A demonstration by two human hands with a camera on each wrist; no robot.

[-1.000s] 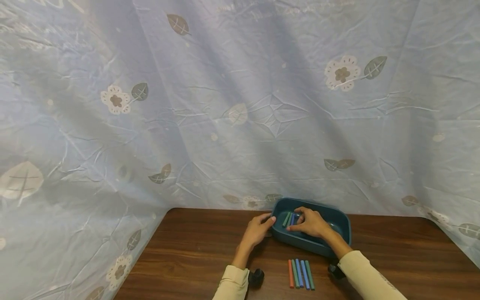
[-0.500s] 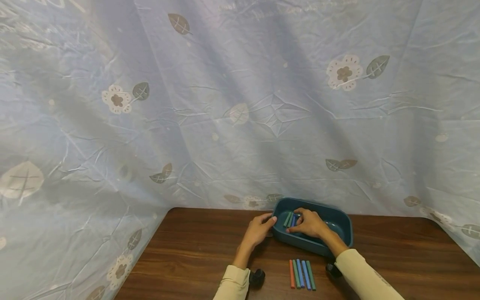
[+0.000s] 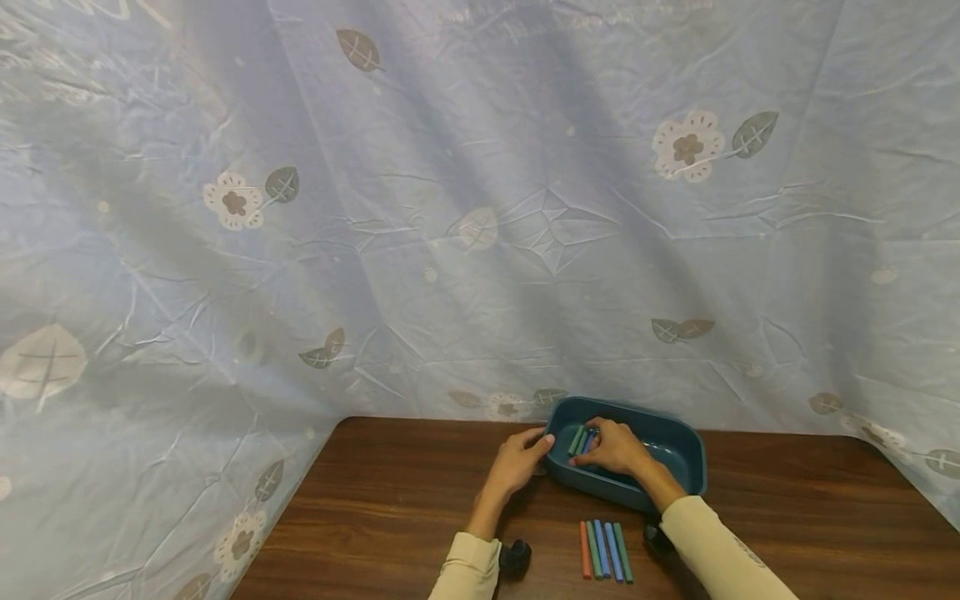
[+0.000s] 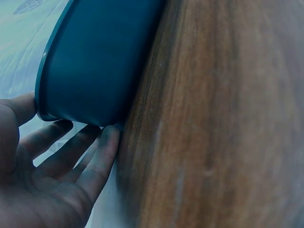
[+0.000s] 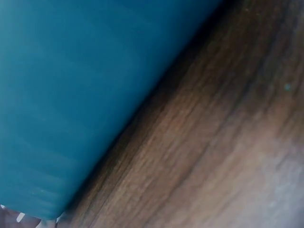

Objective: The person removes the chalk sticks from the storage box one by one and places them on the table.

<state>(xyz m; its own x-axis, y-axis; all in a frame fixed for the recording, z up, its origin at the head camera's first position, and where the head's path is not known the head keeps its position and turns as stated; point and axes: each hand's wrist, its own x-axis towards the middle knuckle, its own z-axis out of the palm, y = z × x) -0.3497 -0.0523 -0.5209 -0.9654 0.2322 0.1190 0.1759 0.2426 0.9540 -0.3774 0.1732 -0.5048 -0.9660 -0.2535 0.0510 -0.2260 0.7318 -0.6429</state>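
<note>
A dark teal rectangular tub (image 3: 600, 485) stands at the back of the wooden table. My left hand (image 3: 513, 462) holds its left end, thumb at the rim and fingertips against the outer wall, as the left wrist view confirms on the tub's end (image 4: 99, 61). Inside the tub, at its left, slim green sticks (image 3: 577, 439) lie beside blue ones. My right hand (image 3: 618, 448) reaches in over the front wall and pinches a blue stick (image 3: 588, 441) between thumb and fingers; its far fingers are partly hidden. The right wrist view shows mostly the tub's outer wall (image 5: 80, 95).
In front of the tub, several sticks lie side by side: a red stick (image 3: 585, 550), then green and blue ones, ending with a green stick (image 3: 623, 552). A patterned curtain (image 3: 480, 333) hangs behind the wooden table (image 3: 390, 500).
My right hand shifts slightly left inside the tub, and its forearm swings a little left. My left hand stays on the tub's end. The row of sticks is unchanged.
</note>
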